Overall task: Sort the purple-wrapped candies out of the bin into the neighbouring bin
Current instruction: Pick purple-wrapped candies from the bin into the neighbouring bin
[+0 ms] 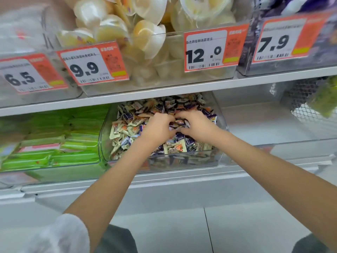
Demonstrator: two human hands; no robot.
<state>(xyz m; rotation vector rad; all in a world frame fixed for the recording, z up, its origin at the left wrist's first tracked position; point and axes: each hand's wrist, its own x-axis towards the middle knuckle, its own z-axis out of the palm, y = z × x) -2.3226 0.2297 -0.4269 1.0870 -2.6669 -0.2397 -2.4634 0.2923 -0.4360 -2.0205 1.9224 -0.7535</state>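
We stand before the shelf (164, 95) and both our arms reach into the clear bin (221, 123) in the middle of the lower row. This bin is full with a mix of small candies, cream-coloured ones (175, 147) and purple-wrapped candies (127, 116), all lying loose and heaped over each other. The purple ones are spread through the whole heap, at the back, at the left side and at the front wall, so we judge that the sorting is near its beginning or at least far from done: many purple pieces remain to take out.

To the right of it is another clear bin (273, 125), which looks nearly without content from here; we see no purple candies in it, though its floor is partly hidden. To the left is a bin with green packets (54, 143). Which neighbour is meant we cannot tell for sure; the right one seems more probable.

Our left hand (158, 127) and right hand (196, 127) meet in the middle of the heap, fingers curled down into the candies, with a few wrappers showing between them. The grip of each hand is narrow and seems closed around some pieces, but whether these are purple we cannot tell, because the fingertips are buried.

The purple wrappers are dark violet with a white panel, twisted or pinched at the ends, small and light; they will slip easily between the others.
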